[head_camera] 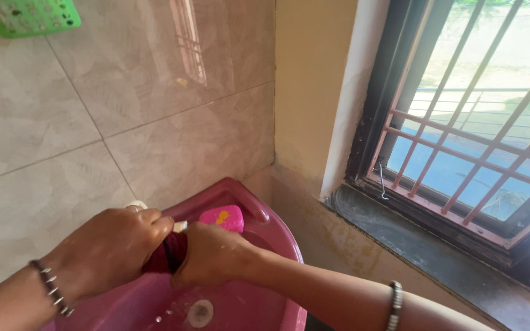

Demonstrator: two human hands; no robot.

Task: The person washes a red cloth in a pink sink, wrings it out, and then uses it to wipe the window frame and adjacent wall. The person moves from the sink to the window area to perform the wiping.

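Over a pink washbasin [277, 236], my left hand [115, 248] and my right hand [213, 254] are both clenched on a dark red cloth [170, 254] squeezed between them. The cloth shows only as a narrow bunch between the fists. A bright pink soap bar [223, 216] with a yellow mark rests on the basin's back ledge, just beyond my right hand. A white tap [137, 205] peeks out behind my left hand. Bead bracelets sit on both wrists.
The basin's drain [199, 312] lies below my hands amid water drops. A tiled wall rises behind. A green plastic basket [29, 15] hangs at the upper left. At the right, a barred window [467, 141] stands above a dark stone sill [412, 245].
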